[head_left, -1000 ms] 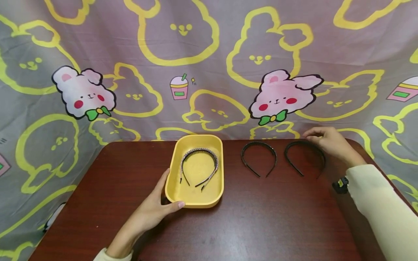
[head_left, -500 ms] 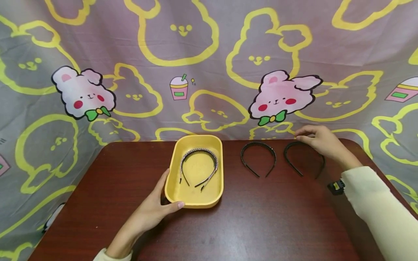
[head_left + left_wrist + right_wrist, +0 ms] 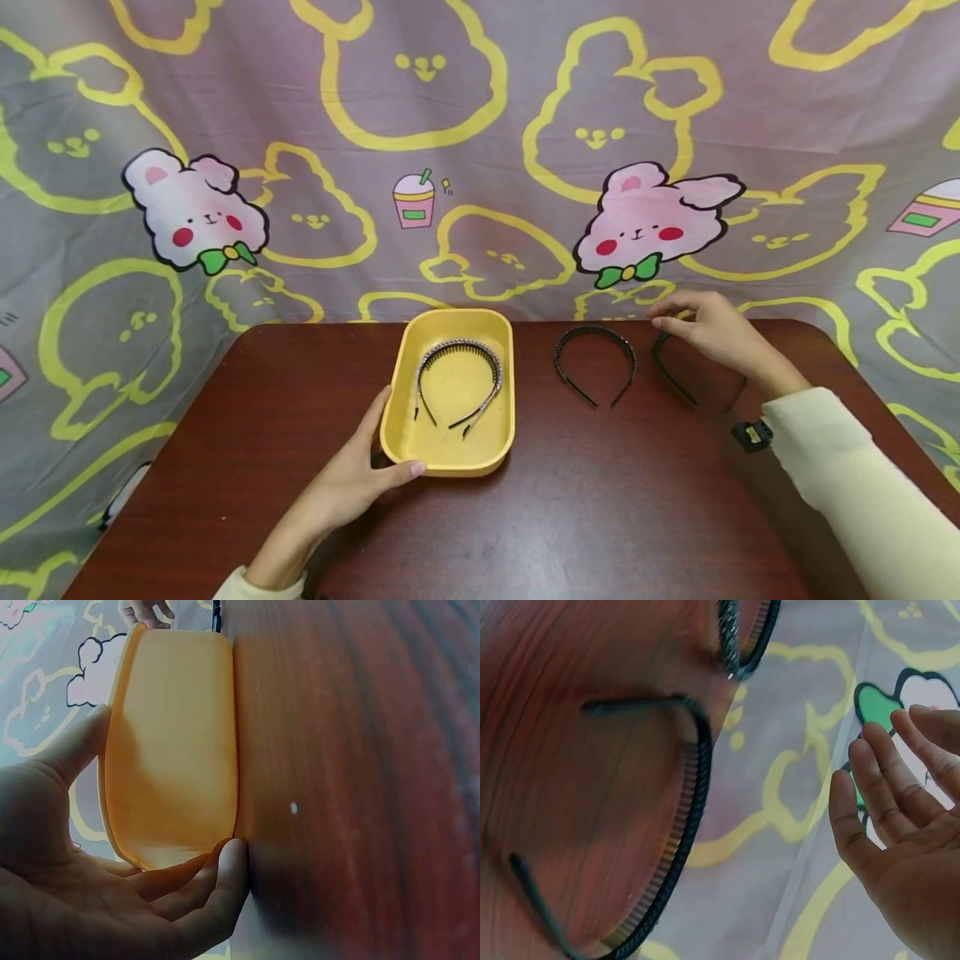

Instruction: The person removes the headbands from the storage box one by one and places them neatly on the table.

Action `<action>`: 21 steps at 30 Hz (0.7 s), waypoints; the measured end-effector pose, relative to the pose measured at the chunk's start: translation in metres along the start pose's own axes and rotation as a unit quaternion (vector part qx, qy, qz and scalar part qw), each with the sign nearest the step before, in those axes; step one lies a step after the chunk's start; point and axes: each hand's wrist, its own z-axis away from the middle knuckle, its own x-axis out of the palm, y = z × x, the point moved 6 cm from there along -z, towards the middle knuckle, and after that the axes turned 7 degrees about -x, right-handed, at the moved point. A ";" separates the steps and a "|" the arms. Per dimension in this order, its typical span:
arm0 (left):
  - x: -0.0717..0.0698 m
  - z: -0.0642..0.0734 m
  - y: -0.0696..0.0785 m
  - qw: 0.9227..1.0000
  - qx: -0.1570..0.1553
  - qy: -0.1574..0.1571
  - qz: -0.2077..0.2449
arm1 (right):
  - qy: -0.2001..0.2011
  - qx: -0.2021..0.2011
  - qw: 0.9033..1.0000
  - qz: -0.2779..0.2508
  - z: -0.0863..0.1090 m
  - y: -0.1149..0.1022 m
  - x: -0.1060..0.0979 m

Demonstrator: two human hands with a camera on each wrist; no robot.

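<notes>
My left hand (image 3: 348, 479) grips the near left corner of a yellow plastic tub (image 3: 442, 454), thumb at the front rim and fingers along the side. In the left wrist view, fingertips curl under the tub's lower edge. Inside it lie a sparkly headband (image 3: 459, 342) and a black toothed one, overlapping. My right hand (image 3: 716, 333) hovers over the far right headband (image 3: 672, 382), covering part of its arch; its fingers are loosely extended and hold nothing. In the right wrist view that black toothed headband (image 3: 703, 776) stands apart from the hand. Another black headband (image 3: 558, 367) lies left of it.
The dark red wooden table (image 3: 600, 500) ends at a cartoon-printed cloth (image 3: 495, 183) hanging right behind it. Both loose headbands lie near this back edge, to the right of the tub.
My right hand has shifted left over the far right headband, from its right side toward the gap between the two loose ones. The left hand and tub have stayed in place.
</notes>
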 end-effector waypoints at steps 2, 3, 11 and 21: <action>0.000 -0.001 -0.001 1.000 0.000 0.000 0.001 | 0.004 -0.014 1.000 0.005 -0.002 -0.006 0.002; 0.000 -0.001 -0.002 1.000 -0.002 0.000 0.001 | 0.004 -0.018 1.000 0.005 -0.003 -0.009 0.003; 0.000 0.000 -0.001 1.000 -0.004 0.001 -0.005 | -0.009 -0.024 1.000 -0.015 -0.007 -0.030 0.014; 0.000 0.000 -0.002 1.000 -0.005 0.004 -0.005 | -0.016 -0.045 0.998 -0.031 -0.014 -0.056 0.029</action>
